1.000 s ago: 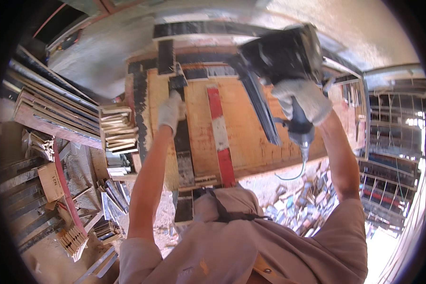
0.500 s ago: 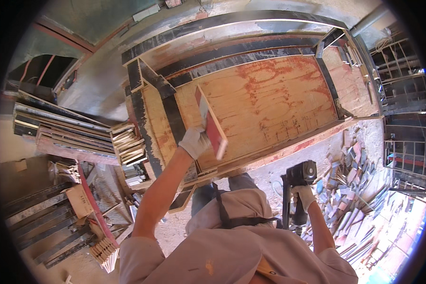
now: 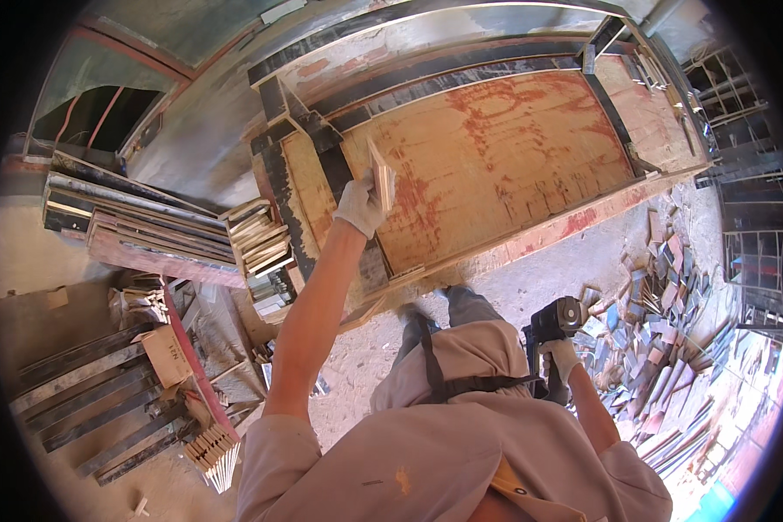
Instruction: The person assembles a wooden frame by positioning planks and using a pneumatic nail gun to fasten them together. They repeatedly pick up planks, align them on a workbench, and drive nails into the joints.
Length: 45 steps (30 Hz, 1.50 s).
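My left hand (image 3: 359, 205), gloved, is clenched around a wood strip (image 3: 379, 177) over the plywood panel (image 3: 513, 165); the strip's long axis runs 12 to 6, top end toward 12. My right hand (image 3: 563, 358), at 4 o'clock, grips a black power tool (image 3: 555, 320) hanging low.

Left hand (image 3: 359, 204) grips wooden strip (image 3: 380, 177) over plywood panel (image 3: 505, 165); right hand (image 3: 562, 357) holds power tool (image 3: 552, 324) low.

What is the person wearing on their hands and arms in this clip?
Both hands wear light, whitish work gloves: left hand, right hand. The forearms are bare; short sleeves of a pale grey-beige shirt end near the shoulders. A dark strap crosses the back.
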Tool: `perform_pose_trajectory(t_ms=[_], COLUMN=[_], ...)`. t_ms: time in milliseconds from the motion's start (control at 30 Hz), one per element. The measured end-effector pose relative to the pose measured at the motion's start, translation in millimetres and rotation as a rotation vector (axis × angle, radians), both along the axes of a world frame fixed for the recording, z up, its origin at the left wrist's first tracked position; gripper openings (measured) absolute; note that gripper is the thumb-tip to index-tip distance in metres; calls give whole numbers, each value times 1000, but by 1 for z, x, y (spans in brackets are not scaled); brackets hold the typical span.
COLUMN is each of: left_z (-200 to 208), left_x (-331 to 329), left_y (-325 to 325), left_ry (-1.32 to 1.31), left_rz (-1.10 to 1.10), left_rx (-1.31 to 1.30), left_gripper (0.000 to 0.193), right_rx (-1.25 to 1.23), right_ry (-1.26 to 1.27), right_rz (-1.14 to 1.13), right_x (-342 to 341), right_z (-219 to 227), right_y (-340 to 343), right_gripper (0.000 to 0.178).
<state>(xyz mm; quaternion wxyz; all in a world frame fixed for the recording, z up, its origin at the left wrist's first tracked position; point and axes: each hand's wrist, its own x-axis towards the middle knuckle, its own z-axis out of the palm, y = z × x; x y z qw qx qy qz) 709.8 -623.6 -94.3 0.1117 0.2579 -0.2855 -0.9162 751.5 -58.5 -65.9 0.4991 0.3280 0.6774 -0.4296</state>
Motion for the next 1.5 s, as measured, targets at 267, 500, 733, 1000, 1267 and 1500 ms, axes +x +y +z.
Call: perform_pose_trajectory(t_ms=[267, 500, 733, 1000, 1267, 1500], left_z=[68, 61, 156, 196, 243, 172], left_x=[56, 107, 132, 136, 136, 121], left_y=[19, 17, 45, 44, 44, 27], left_ry=[-28, -3, 129, 369, 235, 654], left_rz=[143, 183, -16, -205, -135, -76], left_rx=[474, 409, 433, 536, 167, 733], left_gripper=[47, 43, 48, 46, 53, 51], right_rx=[27, 45, 22, 178, 110, 73], right_ry=[80, 97, 289, 444, 609, 704], right_rz=[-46, 18, 503, 1251, 1612, 1479], right_x=[47, 107, 157, 158, 109, 66], right_z=[15, 23, -18, -89, -107, -91], right_y=[-12, -14, 26, 53, 21, -19], right_gripper=[6, 10, 11, 18, 16, 22])
